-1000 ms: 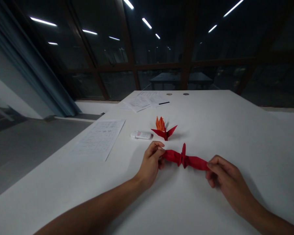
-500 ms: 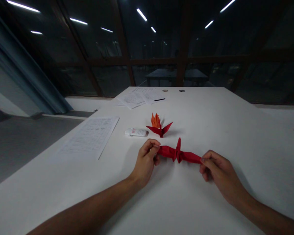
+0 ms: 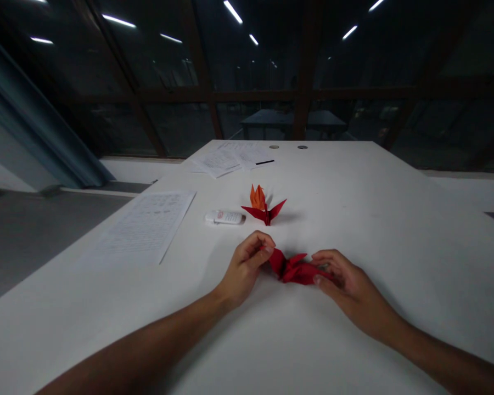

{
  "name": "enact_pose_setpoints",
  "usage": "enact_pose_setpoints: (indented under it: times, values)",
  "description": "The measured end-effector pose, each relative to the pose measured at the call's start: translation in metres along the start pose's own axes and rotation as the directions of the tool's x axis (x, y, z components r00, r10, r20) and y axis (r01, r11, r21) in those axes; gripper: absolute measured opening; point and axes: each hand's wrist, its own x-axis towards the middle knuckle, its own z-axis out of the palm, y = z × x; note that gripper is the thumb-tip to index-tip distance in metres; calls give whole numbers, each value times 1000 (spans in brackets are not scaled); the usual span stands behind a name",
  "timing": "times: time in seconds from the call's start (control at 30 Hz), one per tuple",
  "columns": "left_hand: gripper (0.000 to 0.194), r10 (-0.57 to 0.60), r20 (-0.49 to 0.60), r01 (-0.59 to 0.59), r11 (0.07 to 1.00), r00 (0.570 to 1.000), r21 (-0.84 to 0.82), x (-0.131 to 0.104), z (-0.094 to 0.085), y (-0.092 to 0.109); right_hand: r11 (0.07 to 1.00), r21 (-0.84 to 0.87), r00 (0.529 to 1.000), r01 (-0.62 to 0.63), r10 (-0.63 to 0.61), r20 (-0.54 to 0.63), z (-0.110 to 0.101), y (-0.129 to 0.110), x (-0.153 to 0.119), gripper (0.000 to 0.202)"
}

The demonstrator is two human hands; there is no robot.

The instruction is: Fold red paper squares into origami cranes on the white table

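Observation:
A red folded-paper crane (image 3: 298,272) lies low over the table in front of me, its body tilted over to the right. My left hand (image 3: 249,269) pinches the tip of its left wing between thumb and fingers. Around the right wing curls my right hand (image 3: 346,282), thumb against the near side and forefinger raised apart above it; its other fingers are partly hidden. Just beyond, a second red paper crane (image 3: 267,214) stands with wings spread. Behind that one is an orange folded-paper piece (image 3: 257,196), partly covered by it.
A white correction-tape-like item (image 3: 224,218) with a label lies left of the standing crane. A printed sheet (image 3: 144,227) rests along the white table's (image 3: 379,219) left edge. More papers (image 3: 226,158), a dark strip (image 3: 265,162) and two round discs (image 3: 302,147) are at the far end.
My right hand has moved left and inward along the wing, its forefinger lifting. The held crane has tipped over and its wings are less stretched out. My left hand keeps its pinch.

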Motion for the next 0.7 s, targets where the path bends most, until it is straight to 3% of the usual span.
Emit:
enact_pose_setpoints:
  times: [0.27, 0.47, 0.57, 0.7]
  values:
    - [19, -3, 13, 3, 1000, 1000, 3, 1, -4, -8, 1000, -12, 1000, 15, -15, -4, 0, -1, 1, 23]
    - [16, 111, -49, -91, 946, 993, 311, 3, -4, -9, 998, -58, 998, 16, -20, -57, 0, 2, 2, 17]
    - [14, 82, -13, -70, 922, 997, 381, 1, -2, -8, 998, -59, 996, 12, -17, -84, 1, 3, 1, 16]
    - [42, 38, -7, -34, 953, 999, 300, -2, 2, -10, 995, -79, 995, 62, -68, -74, 4, 5, 0, 10]
